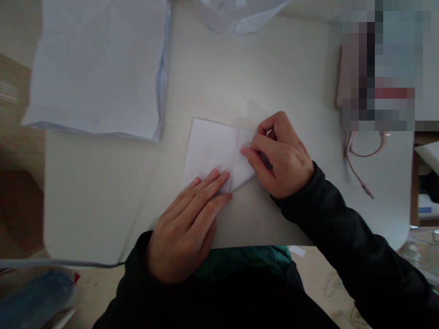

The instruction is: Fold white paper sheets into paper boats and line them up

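A folded sheet of white paper (211,146) lies on the white table in front of me, with a straight crease running down its right part. My left hand (190,217) rests on its lower edge, fingers stretched out and lying flat. At the paper's right end, my right hand (283,155) has its fingers bent, pinching the right flap. That hand covers the flap's tip. The lower right edge of the paper slants up toward the right hand.
A stack of white paper sheets (99,73) lies at the back left of the table (92,196). A white folded paper object (240,16) stands at the back. On the right are a pink cable (358,176) and a blurred-out device. A grey cord (61,263) crosses the lower left.
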### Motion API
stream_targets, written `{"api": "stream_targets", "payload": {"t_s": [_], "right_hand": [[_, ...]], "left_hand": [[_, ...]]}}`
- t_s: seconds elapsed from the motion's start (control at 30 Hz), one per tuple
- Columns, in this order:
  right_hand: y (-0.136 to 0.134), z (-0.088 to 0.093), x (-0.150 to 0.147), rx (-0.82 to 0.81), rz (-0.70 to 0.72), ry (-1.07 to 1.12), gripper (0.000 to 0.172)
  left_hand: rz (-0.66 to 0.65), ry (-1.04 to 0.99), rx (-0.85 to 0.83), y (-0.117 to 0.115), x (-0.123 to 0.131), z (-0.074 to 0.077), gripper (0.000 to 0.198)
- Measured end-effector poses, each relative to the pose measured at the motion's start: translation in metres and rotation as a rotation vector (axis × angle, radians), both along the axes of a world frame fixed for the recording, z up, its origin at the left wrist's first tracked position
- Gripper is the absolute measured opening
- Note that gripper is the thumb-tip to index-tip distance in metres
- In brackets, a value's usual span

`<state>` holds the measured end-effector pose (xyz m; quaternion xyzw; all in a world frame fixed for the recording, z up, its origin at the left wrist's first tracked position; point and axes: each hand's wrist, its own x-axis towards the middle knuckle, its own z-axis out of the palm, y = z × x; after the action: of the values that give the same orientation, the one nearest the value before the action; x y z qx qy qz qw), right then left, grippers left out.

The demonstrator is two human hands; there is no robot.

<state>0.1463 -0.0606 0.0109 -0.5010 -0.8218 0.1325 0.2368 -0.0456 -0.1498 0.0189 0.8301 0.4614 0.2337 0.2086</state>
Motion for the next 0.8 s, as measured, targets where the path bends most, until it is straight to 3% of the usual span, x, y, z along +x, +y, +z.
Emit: {"api": "stream_targets", "payload": {"t_s": [0.17,0.37,0.8], "right_hand": [[0.0006,-0.0009,0.0012,-0.017,0.015,0.03,0.021],[0.0009,-0.0017,0.0002,-0.017,0.005,0.032,0.023],[0.0004,-0.0027,-0.0009,-0.055,-0.012,0.07,0.023]], "left_hand": [[0.014,0.017,0.002,0.0001,0.0019,-0.0011,0.032],[0.027,0.095,0.044,0.0008,0.0053,-0.0028,0.047],[-0.027,0.28,0.144,0.0005,0.0093,-0.0001,0.042]]}}
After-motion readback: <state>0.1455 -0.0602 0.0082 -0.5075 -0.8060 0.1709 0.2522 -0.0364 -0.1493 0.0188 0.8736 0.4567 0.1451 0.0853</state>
